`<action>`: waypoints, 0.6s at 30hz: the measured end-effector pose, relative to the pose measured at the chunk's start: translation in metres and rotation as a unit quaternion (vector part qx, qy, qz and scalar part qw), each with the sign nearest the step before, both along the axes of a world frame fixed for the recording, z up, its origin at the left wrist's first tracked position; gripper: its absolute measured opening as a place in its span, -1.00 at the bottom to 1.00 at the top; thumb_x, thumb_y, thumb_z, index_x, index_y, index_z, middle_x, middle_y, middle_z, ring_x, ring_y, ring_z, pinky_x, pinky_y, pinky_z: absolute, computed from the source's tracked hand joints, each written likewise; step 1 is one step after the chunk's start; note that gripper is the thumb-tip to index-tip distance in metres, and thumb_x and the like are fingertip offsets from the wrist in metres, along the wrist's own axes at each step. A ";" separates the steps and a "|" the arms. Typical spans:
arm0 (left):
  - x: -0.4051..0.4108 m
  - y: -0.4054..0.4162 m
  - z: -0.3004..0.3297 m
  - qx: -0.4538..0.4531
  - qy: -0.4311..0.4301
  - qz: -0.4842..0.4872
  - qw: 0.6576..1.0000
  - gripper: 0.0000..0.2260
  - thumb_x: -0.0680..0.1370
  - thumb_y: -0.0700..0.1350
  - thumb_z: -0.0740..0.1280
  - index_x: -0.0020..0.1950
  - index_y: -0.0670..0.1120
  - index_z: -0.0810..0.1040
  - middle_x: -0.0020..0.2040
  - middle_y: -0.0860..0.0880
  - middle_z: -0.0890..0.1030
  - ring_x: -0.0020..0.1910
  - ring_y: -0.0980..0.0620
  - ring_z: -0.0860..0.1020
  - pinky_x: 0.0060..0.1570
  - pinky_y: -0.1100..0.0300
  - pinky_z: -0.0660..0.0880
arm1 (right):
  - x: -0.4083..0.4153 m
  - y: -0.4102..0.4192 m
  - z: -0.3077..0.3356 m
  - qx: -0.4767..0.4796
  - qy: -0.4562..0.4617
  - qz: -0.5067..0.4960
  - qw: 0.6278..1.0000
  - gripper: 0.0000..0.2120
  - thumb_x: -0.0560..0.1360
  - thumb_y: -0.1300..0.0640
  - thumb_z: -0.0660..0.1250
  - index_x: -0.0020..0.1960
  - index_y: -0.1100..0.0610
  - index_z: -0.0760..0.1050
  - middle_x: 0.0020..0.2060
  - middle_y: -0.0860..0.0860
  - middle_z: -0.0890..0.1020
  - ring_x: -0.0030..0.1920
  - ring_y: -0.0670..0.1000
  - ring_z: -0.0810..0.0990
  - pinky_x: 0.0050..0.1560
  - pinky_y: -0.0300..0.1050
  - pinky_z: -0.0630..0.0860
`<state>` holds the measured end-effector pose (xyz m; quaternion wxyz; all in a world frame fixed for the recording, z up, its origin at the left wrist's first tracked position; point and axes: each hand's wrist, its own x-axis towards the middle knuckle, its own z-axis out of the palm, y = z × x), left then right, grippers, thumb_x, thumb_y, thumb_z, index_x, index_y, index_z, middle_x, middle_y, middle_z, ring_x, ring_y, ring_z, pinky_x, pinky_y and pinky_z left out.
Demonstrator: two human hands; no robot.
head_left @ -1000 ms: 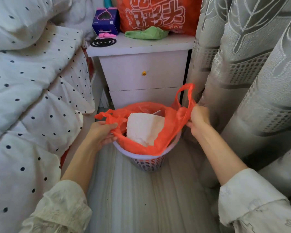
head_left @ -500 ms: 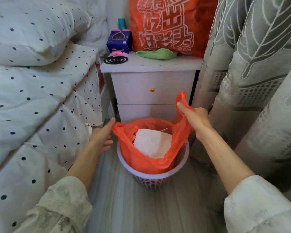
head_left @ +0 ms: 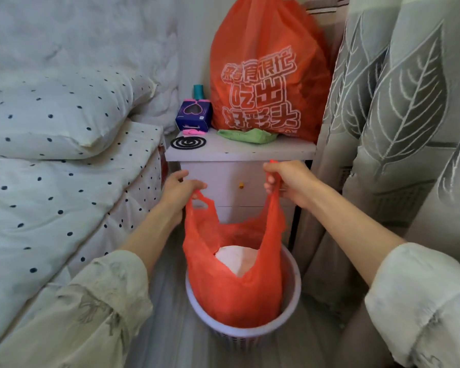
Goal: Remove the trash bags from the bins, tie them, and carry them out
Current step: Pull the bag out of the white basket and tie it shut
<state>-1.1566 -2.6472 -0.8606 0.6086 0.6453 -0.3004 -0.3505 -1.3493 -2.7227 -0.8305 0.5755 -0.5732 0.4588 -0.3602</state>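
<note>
An orange trash bag (head_left: 231, 290) stands stretched upward out of a small pale purple bin (head_left: 294, 296) on the floor, its lower part still inside the bin. White crumpled paper (head_left: 237, 258) shows in its open mouth. My left hand (head_left: 179, 191) pinches the left handle loop. My right hand (head_left: 290, 183) grips the right handle, pulled taut above the bin. Both hands are raised in front of the nightstand drawer.
A white nightstand (head_left: 239, 152) stands behind the bin, holding a large orange printed bag (head_left: 266, 75), a green cloth (head_left: 246, 135), a purple box (head_left: 194, 116) and a black coil (head_left: 187, 142). A polka-dot bed (head_left: 59, 187) is on the left, grey leaf-pattern curtains (head_left: 398, 107) on the right.
Both hands have risen, lifting the bag's handles up from the bin rim. The left hand, briefly open beside the bag, now holds the left handle. The bag is drawn up taller.
</note>
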 end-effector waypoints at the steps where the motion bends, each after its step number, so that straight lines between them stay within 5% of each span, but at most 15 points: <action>1: -0.002 -0.004 0.014 -0.031 -0.021 0.004 0.999 -0.56 0.37 -0.35 0.36 0.23 -0.23 0.39 -0.30 -0.06 0.51 -0.44 0.06 0.41 -0.49 0.29 0.40 | 0.000 -0.002 0.005 0.005 -0.013 0.001 1.000 -0.78 0.49 0.20 0.27 -0.33 0.12 0.39 -0.70 -0.07 0.40 -0.53 -0.03 0.46 -0.42 -0.23 0.45; 7: -0.021 -0.005 0.068 -0.136 -0.149 -0.003 0.979 -0.63 0.39 -0.31 0.33 0.17 -0.11 0.43 -0.27 -0.06 0.55 -0.31 0.02 0.52 -0.19 0.18 0.50 | -0.005 -0.001 0.029 -0.041 -0.051 -0.016 0.998 -0.76 0.51 0.14 0.26 -0.33 0.14 0.47 -0.66 -0.07 0.42 -0.60 -0.09 0.42 -0.41 -0.23 0.43; 12: -0.027 0.002 0.071 -0.181 -0.250 -0.049 0.950 -0.70 0.46 -0.27 0.32 0.13 -0.02 0.38 -0.25 -0.21 0.56 -0.26 0.01 0.50 -0.22 0.45 0.42 | -0.006 0.007 0.041 -0.179 0.002 -0.014 0.984 -0.80 0.49 0.15 0.28 -0.26 0.19 0.57 -0.32 0.12 0.58 -0.25 0.00 0.52 -0.16 -0.15 0.46; 16: -0.042 0.008 0.052 -0.159 -0.252 -0.122 0.947 -0.66 0.46 -0.29 0.34 0.15 -0.02 0.37 -0.27 -0.02 0.55 -0.25 0.12 0.53 -0.13 0.44 0.44 | -0.007 0.018 0.015 -0.231 0.082 0.001 0.970 -0.68 0.51 0.17 0.28 0.02 0.46 0.55 0.02 0.40 0.58 -0.11 0.14 0.54 -0.27 -0.30 0.32; 18: -0.045 0.011 0.038 -0.143 -0.241 -0.155 0.947 -0.61 0.46 -0.30 0.34 0.22 -0.04 0.35 -0.17 0.01 0.58 -0.18 0.14 0.54 -0.11 0.46 0.42 | -0.013 0.021 -0.003 -0.241 0.090 -0.011 0.966 -0.69 0.51 0.19 0.29 0.09 0.44 0.54 0.10 0.36 0.58 0.07 0.20 0.56 -0.15 -0.24 0.38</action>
